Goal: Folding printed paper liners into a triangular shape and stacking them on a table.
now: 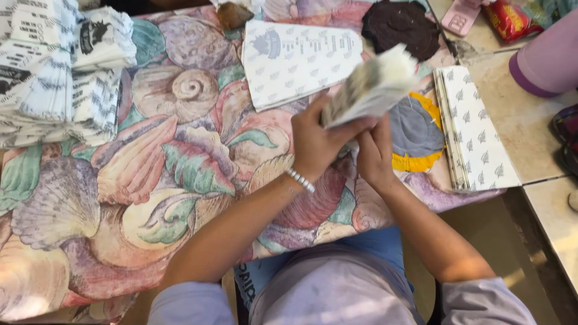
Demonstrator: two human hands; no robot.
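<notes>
From the head camera, both hands meet just right of the frame's centre, closed on one blurred bundle of folded paper bags (pixel 370 90). The left hand (pixel 316 144) grips its lower left end from beneath, thumb over the top; the right hand (pixel 374 153) pinches the underside just beside it. The bundle's long axis slants from the hands toward the upper right, its free end fanned out. A flat printed bag (pixel 298 60) lies above left, a stack (pixel 472 129) to the right.
</notes>
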